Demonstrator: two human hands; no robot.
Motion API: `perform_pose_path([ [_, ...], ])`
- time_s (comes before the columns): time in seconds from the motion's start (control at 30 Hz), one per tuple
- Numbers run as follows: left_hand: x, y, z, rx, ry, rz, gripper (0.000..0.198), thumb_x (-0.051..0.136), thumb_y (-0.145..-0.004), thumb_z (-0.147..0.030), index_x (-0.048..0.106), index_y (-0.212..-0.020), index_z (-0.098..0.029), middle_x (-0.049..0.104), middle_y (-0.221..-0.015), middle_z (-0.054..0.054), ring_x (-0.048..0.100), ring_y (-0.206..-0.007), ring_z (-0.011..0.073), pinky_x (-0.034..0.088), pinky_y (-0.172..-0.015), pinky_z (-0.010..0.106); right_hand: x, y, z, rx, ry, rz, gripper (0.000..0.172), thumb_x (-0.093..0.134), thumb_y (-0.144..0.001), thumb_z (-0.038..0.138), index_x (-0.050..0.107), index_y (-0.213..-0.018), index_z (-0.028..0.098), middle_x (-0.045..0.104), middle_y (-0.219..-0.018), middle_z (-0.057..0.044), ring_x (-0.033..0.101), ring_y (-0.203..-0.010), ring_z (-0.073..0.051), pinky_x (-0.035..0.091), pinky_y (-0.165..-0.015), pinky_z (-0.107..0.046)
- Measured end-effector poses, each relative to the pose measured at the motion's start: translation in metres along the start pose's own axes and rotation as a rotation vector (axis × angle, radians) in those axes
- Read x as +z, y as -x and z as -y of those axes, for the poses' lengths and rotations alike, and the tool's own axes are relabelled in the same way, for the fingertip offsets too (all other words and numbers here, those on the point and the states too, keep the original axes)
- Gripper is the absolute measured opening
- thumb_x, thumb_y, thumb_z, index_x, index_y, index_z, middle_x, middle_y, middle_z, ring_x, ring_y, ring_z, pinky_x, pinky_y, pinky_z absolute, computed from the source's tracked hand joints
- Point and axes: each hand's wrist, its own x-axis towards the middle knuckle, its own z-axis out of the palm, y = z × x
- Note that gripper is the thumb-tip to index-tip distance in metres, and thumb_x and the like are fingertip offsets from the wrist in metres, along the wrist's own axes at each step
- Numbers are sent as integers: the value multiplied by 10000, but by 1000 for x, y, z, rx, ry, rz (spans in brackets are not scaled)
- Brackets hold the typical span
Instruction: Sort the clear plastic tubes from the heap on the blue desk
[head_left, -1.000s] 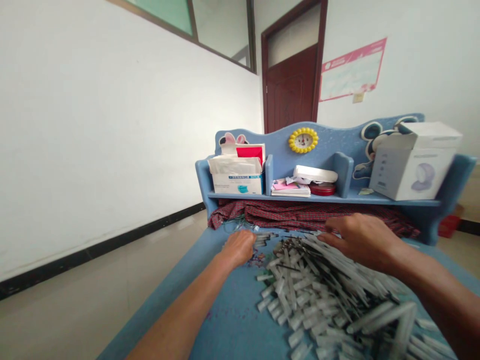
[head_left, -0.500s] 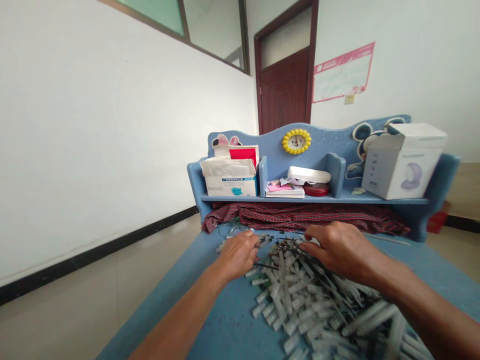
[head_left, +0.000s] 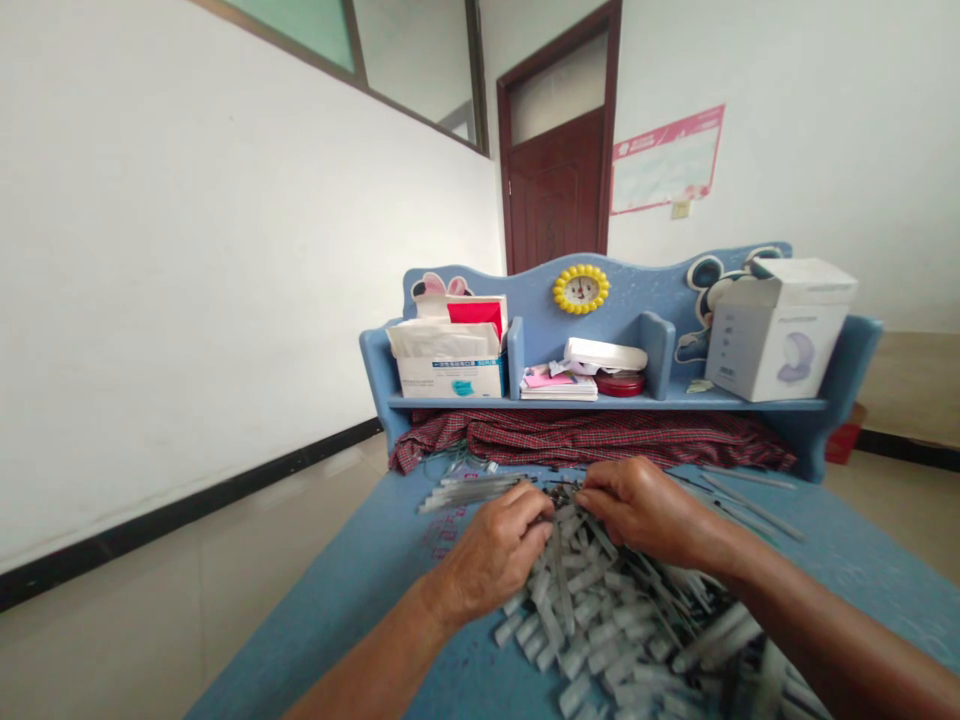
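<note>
A heap of short, translucent whitish plastic tubes, like pen caps (head_left: 600, 640), spreads over the blue tabletop, with longer clear barrels and thin dark rods among them. At the heap's left edge is my left hand (head_left: 502, 545), its fingers curled in; what they hold is hidden. My right hand (head_left: 637, 505) reaches over the heap's far side with thumb and forefinger pinched together. Whatever lies between those fingertips is too small to make out. The two sets of fingertips are close to each other, above small dark pieces (head_left: 561, 492).
A row of clear tubes (head_left: 469, 492) lies beyond my left hand, and a few long ones (head_left: 750, 505) to the right. Behind are a folded checked cloth (head_left: 585, 440) and a blue shelf (head_left: 420, 402) bearing a mask box (head_left: 450, 378), papers (head_left: 559, 390) and a white carton (head_left: 780, 335).
My left hand has moved right and nearer to me, closer to my right hand, uncovering the row of tubes on the left. The whole view has shifted slightly.
</note>
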Motion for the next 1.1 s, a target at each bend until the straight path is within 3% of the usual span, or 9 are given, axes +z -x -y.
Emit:
perform_pose_path([
  [0.3, -1, -1, -5, -140, 141, -71, 131, 476, -835, -235, 568, -783, -158, 526, -629, -21, 500, -617, 117, 351, -588, 210, -2, 1, -4, 122, -455, 99, 161, 437, -819, 261, 516, -722, 159, 593, -564, -5, 533, -464, -110, 383, -448, -199],
  [0.43, -2, 0, -6, -147, 191, -45, 145, 468, -835, -228, 579, -777, -155, 521, -621, -28, 485, -608, 108, 347, -577, 199, -6, 3, -4, 79, -583, 148, 48, 472, -772, 179, 489, -731, 162, 588, -598, 0, 545, -531, -111, 402, -500, -201],
  [0.57, -2, 0, -7, -152, 201, -18, 149, 458, -839, -216, 578, -776, -154, 511, -617, -32, 481, -604, 102, 344, -568, 193, -10, 4, -3, 44, -486, 123, 40, 519, -754, 194, 503, -777, 165, 547, -604, 24, 491, -542, -94, 345, -477, -179],
  [0.67, -2, 0, -8, -162, 194, -27, 152, 453, -839, -210, 576, -770, -154, 503, -606, -33, 482, -604, 103, 344, -564, 191, -12, 3, -3, 26, -267, 75, 194, 491, -809, 312, 518, -687, 164, 512, -544, 23, 446, -490, -85, 299, -442, -180],
  [0.77, -3, 1, -8, -175, 203, -25, 150, 456, -838, -219, 582, -788, -154, 516, -608, -31, 487, -601, 103, 353, -565, 190, -10, 2, -3, -3, -172, 90, 326, 413, -855, 302, 464, -565, 164, 502, -480, 17, 434, -439, -74, 300, -443, -184],
  [1.0, -4, 2, -10, -186, 268, 11, 165, 452, -842, -242, 584, -796, -153, 558, -634, -20, 507, -614, 107, 372, -568, 187, -11, 5, -4, 17, -400, 194, 119, 462, -805, 219, 529, -731, 154, 588, -602, -2, 524, -525, -98, 361, -475, -179],
  [1.1, -4, 2, -10, -192, 283, 22, 168, 455, -836, -235, 584, -768, -150, 558, -627, -20, 506, -603, 104, 373, -561, 184, -12, 4, -3, 1, -294, 145, 174, 496, -802, 286, 539, -696, 154, 554, -581, 8, 478, -518, -90, 321, -455, -174],
])
